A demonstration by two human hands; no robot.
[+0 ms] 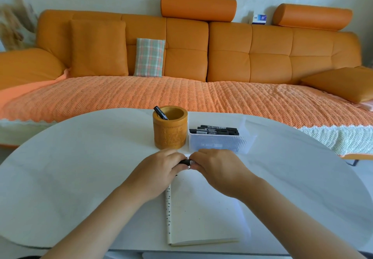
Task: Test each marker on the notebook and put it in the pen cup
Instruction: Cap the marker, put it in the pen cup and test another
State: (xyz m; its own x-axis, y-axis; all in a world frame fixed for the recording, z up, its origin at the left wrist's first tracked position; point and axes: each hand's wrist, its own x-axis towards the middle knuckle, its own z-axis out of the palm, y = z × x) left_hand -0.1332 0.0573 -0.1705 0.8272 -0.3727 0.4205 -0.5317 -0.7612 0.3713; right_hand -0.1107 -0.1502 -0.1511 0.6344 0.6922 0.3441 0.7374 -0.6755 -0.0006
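An open notebook (203, 214) with blank pages lies on the white table (80, 168) in front of me. Above its top edge my left hand (159, 170) and my right hand (218, 170) both grip one black marker (187, 162), of which only a short middle piece shows between the fingers. A round bamboo pen cup (170, 129) stands just behind the hands, with one black marker (160, 112) leaning inside it. To the right of the cup a clear plastic bin (220, 140) holds several black markers (216, 130).
An orange sofa (181, 61) with a woven orange cover runs behind the table. The table's curved far edge lies just beyond the cup and the bin.
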